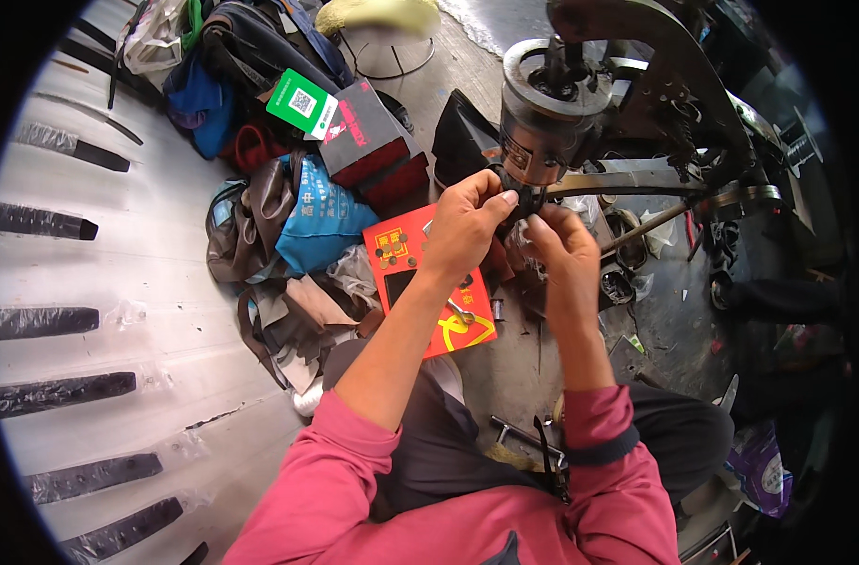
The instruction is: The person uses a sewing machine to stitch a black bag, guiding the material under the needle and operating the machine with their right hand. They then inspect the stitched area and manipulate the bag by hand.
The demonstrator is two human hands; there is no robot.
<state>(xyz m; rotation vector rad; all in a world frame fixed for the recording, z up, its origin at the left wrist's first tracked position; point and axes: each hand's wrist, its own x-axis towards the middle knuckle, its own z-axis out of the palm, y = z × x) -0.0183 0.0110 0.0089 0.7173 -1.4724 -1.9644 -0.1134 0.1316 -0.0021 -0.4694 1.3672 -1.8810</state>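
Both hands are raised to the lower end of a metal machine (535,141), which has a cylindrical head and a curved dark arm and looks like a shoe-repair sewing machine. My left hand (459,226) pinches thumb against forefinger at a dark part under the head. Close by on its right, my right hand (569,254) has its thumb and fingertips together. What either hand grips is too small and partly hidden. Under my left forearm lies a red box (392,278) with several coins (389,250), a dark flat rectangle and a metal tool on it.
Left of the red box are a blue bag (321,217) and heaped cloth scraps (302,315). Behind stands a dark shoe box (368,137) with a green card (302,104). Dark strips (72,391) cross the pale surface at left. A T-handled metal tool (523,435) lies near my lap.
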